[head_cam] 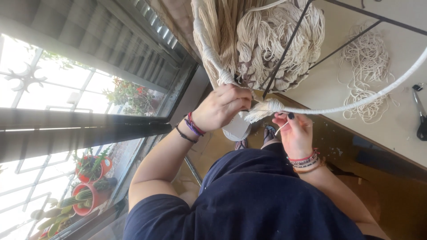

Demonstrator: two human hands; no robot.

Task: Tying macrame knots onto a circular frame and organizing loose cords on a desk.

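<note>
My left hand (222,106) is closed around a large hoop wrapped in white cord (338,108), at the spot where a frayed cream tuft (264,109) sticks out. My right hand (296,133) pinches a thin cream strand (280,129) just below that tuft. A thick bundle of cream macrame cords (267,40) hangs from the hoop above both hands. A white round object (235,130) shows under my left hand, partly hidden. Both wrists carry bracelets.
Thin black metal rods (289,42) cross in front of the cord bundle. A loose pile of cord (364,75) and black-handled scissors (420,116) lie on a pale table (400,133) at right. A window with red cactus pots (91,191) is at left.
</note>
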